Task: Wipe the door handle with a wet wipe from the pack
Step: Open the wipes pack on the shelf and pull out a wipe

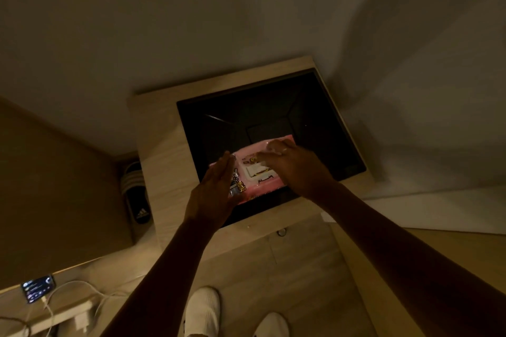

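A pink wet wipe pack (253, 174) with cartoon prints lies on the black glass top (315, 123) of a light wooden cabinet (164, 159). My left hand (212, 191) rests flat against the pack's left end, fingers straight and together. Over the pack's right half lies my right hand (293, 165), its fingertips at the white flap in the middle. Whether the flap is lifted is hidden by the fingers. No door handle is in view.
A black slide sandal (137, 194) stands in the gap left of the cabinet. A lit phone (38, 288) with a white charging cable (74, 286) lies on a wooden ledge at the lower left. My two feet in white slippers (202, 312) stand on the wooden floor.
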`<state>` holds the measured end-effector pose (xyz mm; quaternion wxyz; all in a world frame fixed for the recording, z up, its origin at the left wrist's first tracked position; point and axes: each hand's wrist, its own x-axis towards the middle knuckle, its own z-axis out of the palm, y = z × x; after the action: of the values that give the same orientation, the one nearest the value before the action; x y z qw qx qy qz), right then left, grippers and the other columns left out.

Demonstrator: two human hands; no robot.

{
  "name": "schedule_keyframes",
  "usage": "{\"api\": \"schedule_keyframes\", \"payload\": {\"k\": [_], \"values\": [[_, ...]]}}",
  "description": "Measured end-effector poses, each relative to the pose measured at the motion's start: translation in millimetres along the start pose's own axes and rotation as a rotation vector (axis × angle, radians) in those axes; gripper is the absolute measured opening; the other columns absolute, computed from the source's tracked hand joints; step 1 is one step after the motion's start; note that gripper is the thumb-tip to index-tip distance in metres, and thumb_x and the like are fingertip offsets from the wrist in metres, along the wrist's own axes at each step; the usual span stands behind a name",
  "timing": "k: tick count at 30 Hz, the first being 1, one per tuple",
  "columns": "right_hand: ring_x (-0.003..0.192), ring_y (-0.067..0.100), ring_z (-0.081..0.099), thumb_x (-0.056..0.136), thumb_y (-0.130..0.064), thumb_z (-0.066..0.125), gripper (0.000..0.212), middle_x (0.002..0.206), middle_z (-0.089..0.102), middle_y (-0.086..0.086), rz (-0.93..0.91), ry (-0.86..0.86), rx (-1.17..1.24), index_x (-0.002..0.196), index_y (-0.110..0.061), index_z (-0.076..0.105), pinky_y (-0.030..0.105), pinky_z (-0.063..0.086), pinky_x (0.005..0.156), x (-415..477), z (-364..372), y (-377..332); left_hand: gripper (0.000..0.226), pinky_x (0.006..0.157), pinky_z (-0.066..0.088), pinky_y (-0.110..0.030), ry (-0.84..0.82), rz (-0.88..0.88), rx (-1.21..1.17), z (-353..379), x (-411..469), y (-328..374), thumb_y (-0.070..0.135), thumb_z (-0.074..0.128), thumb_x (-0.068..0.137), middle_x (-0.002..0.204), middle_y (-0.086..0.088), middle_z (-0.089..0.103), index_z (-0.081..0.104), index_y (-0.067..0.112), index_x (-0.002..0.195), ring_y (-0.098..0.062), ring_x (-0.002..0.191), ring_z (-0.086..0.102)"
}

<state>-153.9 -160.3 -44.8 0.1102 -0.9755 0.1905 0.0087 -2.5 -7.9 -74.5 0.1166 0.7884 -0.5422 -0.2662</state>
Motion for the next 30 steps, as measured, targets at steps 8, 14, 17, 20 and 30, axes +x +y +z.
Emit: {"api": "schedule_keyframes", "payload": {"k": [8, 14, 17, 20, 30], "values": [[0.082, 0.008, 0.059, 0.089, -0.029, 0.065, 0.038, 0.098, 0.063, 0.002, 0.584, 0.258, 0.524, 0.121, -0.011, 0.053, 0.008, 0.039, 0.055, 39, 0, -1, 0.084, 0.115, 0.033, -0.040, 0.069, 0.011, -0.066, -5, -6, 7, 0.048, 0.054, 0.091, 0.163, -0.003, 0.008, 0.006, 0.018, 0.154, -0.023, 0.148, 0.018], [0.069, 0.008, 0.061, 0.094, -0.013, 0.058, 0.008, 0.085, 0.066, 0.005, 0.531, 0.247, 0.576, 0.095, -0.007, 0.063, 0.024, 0.051, 0.059, 18, 17, 5, 0.070, 0.116, 0.026, -0.042, 0.161, 0.175, 0.059, -6, 0, 1, 0.033, 0.053, 0.096, 0.159, -0.011, 0.021, 0.018, 0.011, 0.152, -0.029, 0.146, 0.024], [0.063, 0.008, 0.061, 0.093, -0.011, 0.061, 0.014, 0.075, 0.068, 0.009, 0.501, 0.209, 0.675, 0.086, -0.002, 0.070, 0.019, 0.050, 0.061, 7, 17, 5, 0.066, 0.121, 0.020, -0.042, 0.113, 0.159, 0.077, -5, 8, -2, 0.037, 0.044, 0.099, 0.161, -0.009, 0.016, 0.016, 0.010, 0.152, -0.026, 0.149, 0.016], [0.063, -0.005, 0.061, 0.085, -0.007, 0.069, 0.007, 0.072, 0.065, -0.009, 0.486, 0.183, 0.751, 0.083, -0.012, 0.073, 0.006, 0.044, 0.062, 2, 18, 6, 0.062, 0.121, 0.022, -0.040, 0.131, 0.145, 0.085, -4, 13, -4, 0.041, 0.036, 0.100, 0.159, -0.008, 0.024, 0.024, 0.010, 0.151, -0.026, 0.147, 0.021], [0.086, 0.003, 0.062, 0.060, -0.053, 0.083, 0.050, 0.094, 0.066, -0.006, 0.565, 0.263, 0.664, 0.094, -0.019, 0.071, 0.026, 0.055, 0.077, -1, 29, -7, 0.048, 0.105, 0.041, -0.037, 0.194, -0.034, -0.321, -15, 19, -4, 0.038, 0.039, 0.099, 0.142, -0.006, 0.051, 0.047, 0.016, 0.141, -0.023, 0.132, 0.047]]}}
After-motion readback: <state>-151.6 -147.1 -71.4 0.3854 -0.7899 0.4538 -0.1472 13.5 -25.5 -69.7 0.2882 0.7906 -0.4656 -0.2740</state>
